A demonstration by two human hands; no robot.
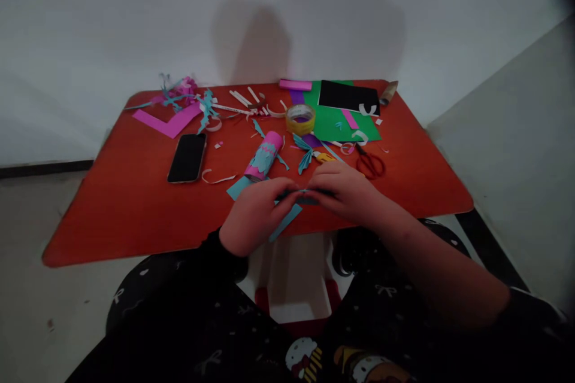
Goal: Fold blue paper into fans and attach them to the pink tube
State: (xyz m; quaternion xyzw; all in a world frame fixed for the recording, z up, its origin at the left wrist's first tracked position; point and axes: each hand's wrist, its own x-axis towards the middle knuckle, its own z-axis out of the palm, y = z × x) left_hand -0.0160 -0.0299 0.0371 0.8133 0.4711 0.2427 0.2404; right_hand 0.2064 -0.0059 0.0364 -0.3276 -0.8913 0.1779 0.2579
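The left hand (256, 215) and right hand (344, 191) meet low at the centre of the frame, forearms angled inward from the bottom edge, with the right arm reaching in from the lower right. Their fingers close narrowly on a thin paper strip (305, 195), whose dark, shadowed length is hard to make out. Teal paper pieces (285, 222) lie under the hands at the near edge of the orange-red table (135, 203). Just beyond stands a cardboard tube (263, 155) wrapped in pink and teal paper, lying tilted. A teal paper fan (304, 152) sits just above the right hand, red scissors (371, 164) lie to the right, and a black phone (187, 157) lies to the left. Farther up are a yellow tape roll (300, 119) on a green paper sheet (345, 128).
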